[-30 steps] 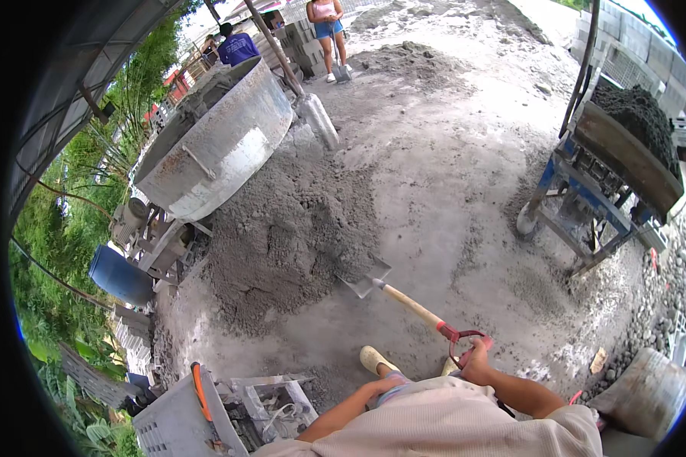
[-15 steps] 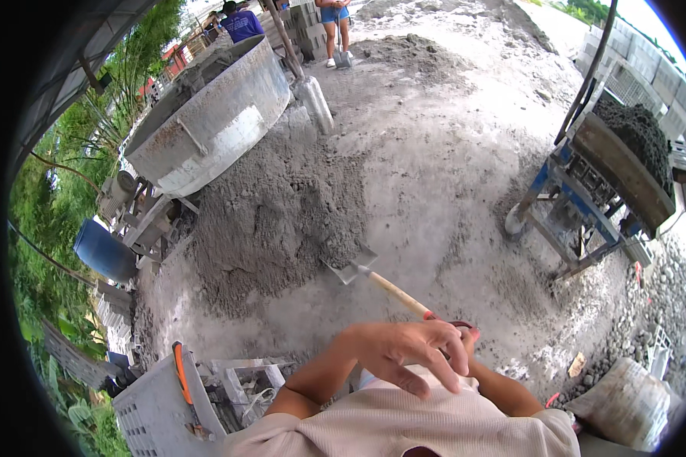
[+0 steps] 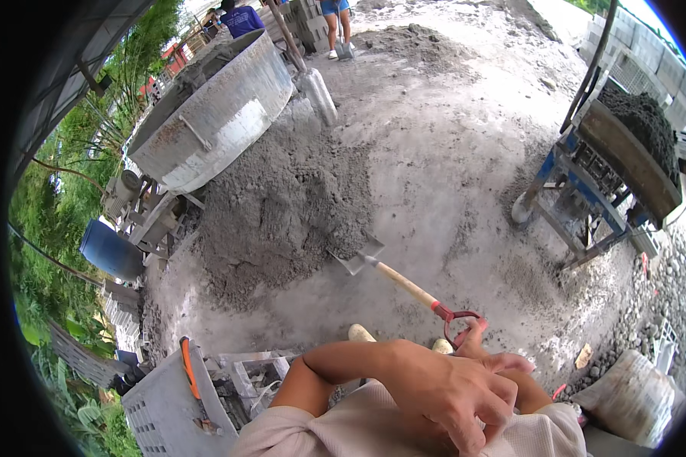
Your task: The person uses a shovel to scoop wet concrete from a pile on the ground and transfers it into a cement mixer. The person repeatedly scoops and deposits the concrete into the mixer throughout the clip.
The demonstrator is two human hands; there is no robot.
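My left hand (image 3: 451, 396) reaches across my shirt front, close to my right forearm. Its fingers are loosely bent and apart, with nothing visible in them. At the red D-shaped grip of a shovel (image 3: 405, 283) is my right hand (image 3: 476, 349), closed at the handle, though some of its fingers are hidden. The wooden shaft slants away from me to a grey metal blade (image 3: 356, 257). That blade stands at the near right edge of a pile of grey sandy mix (image 3: 274, 221).
A round metal mixer drum (image 3: 213, 126) stands behind the pile, a blue barrel (image 3: 110, 250) left of it. On the right is a blue-framed machine (image 3: 587, 190) loaded with dark mix. A grey plastic chair (image 3: 177, 400) is near left, a stained sack (image 3: 625, 396) near right. Two people are far off.
My left hand has moved right and toward my body, uncovering the red shovel grip and my shoes. The shovel blade stays at the pile's edge; the whole view has shifted slightly.
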